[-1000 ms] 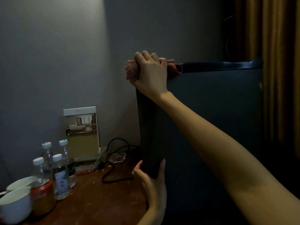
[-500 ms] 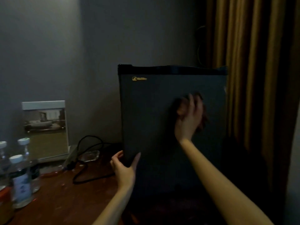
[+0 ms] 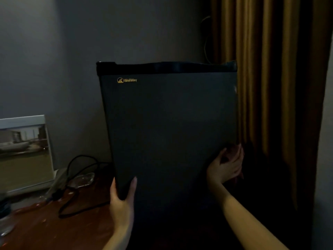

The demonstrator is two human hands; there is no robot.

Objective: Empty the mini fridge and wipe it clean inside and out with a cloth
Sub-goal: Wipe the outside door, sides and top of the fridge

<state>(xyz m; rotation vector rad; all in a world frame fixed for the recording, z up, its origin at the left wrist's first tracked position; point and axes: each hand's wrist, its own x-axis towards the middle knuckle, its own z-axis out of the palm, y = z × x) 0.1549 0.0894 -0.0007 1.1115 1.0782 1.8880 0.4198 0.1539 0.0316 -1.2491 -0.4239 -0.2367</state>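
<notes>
Cloth (image 3: 231, 152) is being pressed against the mini fridge (image 3: 167, 132) at 4 o'clock by the curled right grip (image 3: 223, 168); left grip (image 3: 121, 204) is clamping its 7 o'clock edge, likely steadying it.

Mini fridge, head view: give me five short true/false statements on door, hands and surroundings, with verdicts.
1. The dark grey mini fridge has its door shut. True.
2. The left hand grips the fridge's lower left edge. True.
3. The right hand lies on top of the fridge. False: it is at the lower right edge, holding what looks like a reddish cloth.
4. A blue curtain hangs left of the fridge. False: a mustard-yellow curtain hangs to its right.
5. A black cable lies on the brown wooden table left of the fridge. True.
</notes>
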